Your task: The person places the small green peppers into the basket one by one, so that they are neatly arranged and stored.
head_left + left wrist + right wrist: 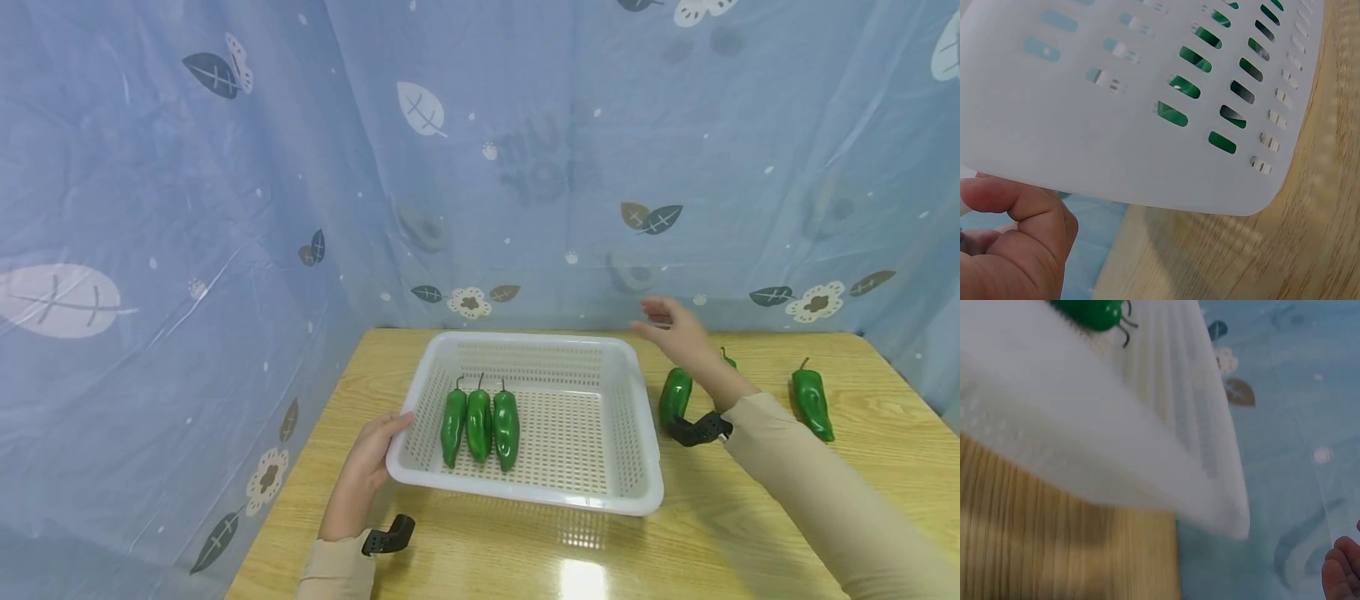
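A: so where's the white plastic basket (pixel 647 442) at?
B: Mid-bench, far half. Can't tell if it's flat on the wood or lifted a bit. Left hand (pixel 375 446) has its grip clamped on the left rim, thumb over the top.
A: anything in it?
B: Yep, three green peppers (pixel 479 425) side by side in the left part, stems pointing far. Right side's just slotted floor.
A: and the other hand?
B: Right hand (pixel 678 333) is up in the air by the far right corner, grip apart, nothing in it. Three more out there: a curved pepper (pixel 675 396) near the wrist, a half-hidden pepper (pixel 730 362) behind the forearm, and a lone pepper (pixel 812 404) farther right.
A: background?
B: Wood-grain bench (pixel 892 425), blue leaf-print curtain (pixel 540 167) on the left and far sides.
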### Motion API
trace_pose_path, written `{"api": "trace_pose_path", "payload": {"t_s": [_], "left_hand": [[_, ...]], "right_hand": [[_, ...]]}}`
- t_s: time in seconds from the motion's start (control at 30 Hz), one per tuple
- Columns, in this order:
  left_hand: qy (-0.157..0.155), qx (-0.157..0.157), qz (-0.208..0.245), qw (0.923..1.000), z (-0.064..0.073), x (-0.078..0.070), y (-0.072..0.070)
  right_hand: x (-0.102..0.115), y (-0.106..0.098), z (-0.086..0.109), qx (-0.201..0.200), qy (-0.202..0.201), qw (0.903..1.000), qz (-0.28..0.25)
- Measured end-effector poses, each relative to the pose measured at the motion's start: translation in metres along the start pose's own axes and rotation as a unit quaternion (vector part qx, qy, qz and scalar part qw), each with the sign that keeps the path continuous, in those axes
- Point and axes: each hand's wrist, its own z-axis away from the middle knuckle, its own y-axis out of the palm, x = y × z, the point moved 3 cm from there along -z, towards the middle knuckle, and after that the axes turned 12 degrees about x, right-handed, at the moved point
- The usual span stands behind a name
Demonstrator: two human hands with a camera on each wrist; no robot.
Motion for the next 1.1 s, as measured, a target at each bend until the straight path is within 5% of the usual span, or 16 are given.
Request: {"api": "trace_pose_path", "payload": {"t_s": [1.1], "left_hand": [[0.002,0.014,0.010,0.9999,0.000,-0.002,0.002]], "right_hand": [[-0.154,-0.095,0.068,-0.046,0.132,0.9901,0.015]]}}
